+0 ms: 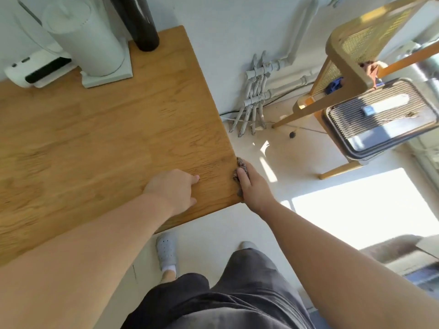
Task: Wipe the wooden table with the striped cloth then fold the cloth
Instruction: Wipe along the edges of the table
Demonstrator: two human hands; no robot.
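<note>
R hand (pixel 253 186), grip closed on bunched striped cloth (pixel 240 166), presses it to desk (pixel 107 138) side edge near corner; L hand (pixel 172 188) rests on top, grip loose w/ nothing in it.

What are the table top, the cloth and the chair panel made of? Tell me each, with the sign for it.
Table top: wood, apparently jointed planks, smooth satin finish; grain streaks and seams show. Cloth: soft fabric, it seems; it bunches under the right hand at the table's edge. Chair panel: probably woven cane in a pale wood frame; a fine mesh shows.
</note>
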